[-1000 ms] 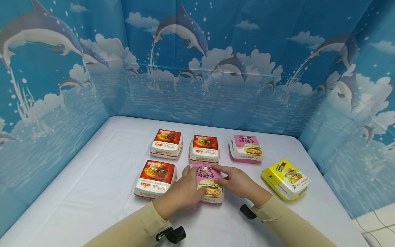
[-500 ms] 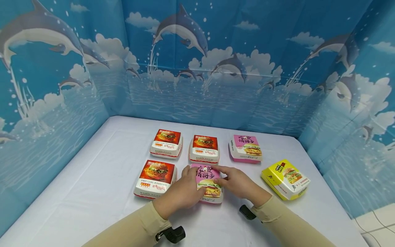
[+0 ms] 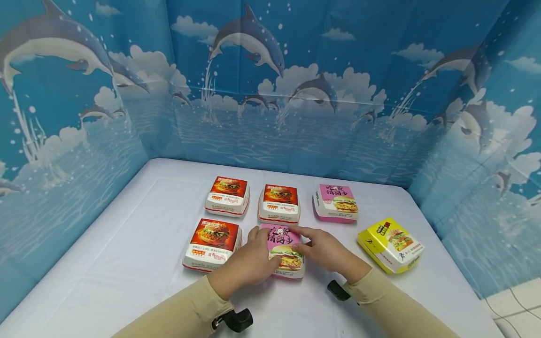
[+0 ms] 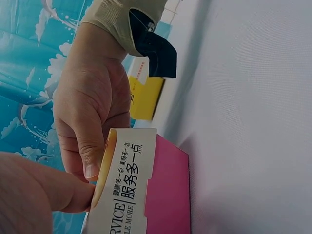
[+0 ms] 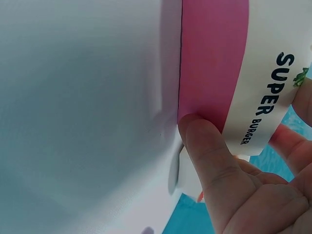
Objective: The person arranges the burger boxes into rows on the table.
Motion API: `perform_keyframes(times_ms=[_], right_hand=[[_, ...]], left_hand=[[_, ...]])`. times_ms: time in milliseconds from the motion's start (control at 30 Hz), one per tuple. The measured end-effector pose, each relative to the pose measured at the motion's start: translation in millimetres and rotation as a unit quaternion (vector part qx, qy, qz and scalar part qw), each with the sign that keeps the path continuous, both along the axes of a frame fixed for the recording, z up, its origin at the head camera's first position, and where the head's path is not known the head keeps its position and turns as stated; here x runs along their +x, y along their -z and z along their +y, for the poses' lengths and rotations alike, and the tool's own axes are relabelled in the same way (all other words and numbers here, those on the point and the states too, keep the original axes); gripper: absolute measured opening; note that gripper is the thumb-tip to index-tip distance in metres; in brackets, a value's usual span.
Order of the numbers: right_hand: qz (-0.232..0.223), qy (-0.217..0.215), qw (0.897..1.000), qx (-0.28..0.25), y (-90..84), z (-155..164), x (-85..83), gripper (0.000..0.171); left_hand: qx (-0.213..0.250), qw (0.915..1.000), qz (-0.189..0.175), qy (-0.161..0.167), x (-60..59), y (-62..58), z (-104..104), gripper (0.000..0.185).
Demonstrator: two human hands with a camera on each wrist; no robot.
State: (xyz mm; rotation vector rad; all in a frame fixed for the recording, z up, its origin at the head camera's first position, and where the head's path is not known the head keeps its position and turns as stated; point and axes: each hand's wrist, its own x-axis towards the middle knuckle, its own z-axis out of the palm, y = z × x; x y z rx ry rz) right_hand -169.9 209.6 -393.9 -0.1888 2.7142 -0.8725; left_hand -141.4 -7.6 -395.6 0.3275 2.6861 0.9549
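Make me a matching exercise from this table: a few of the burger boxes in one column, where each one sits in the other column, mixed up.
Things:
1. yellow burger box
2. pink burger box between both hands
3. far pink burger box
4. near red burger box

Places:
A. front row, left
B. back row, right end
C. off to the right, turned askew
D. front row, middle

Pairs: 1-C, 2-D, 3-B, 4-A

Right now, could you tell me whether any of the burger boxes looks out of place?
Yes: the yellow burger box sits turned at an angle, right of the two rows. The other five sit roughly square, including the pink burger box held between left hand and right hand.
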Motion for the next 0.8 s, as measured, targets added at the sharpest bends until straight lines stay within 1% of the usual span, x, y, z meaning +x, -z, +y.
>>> perform_keyframes(times_ms=[800], right_hand=[[-0.004,0.007,1.000,-0.010,-1.0,-0.9,1.6,0.059]], left_hand=[[0.010,0.9999,0.003,-0.003,-0.3,1.1,-0.3,0.084]])
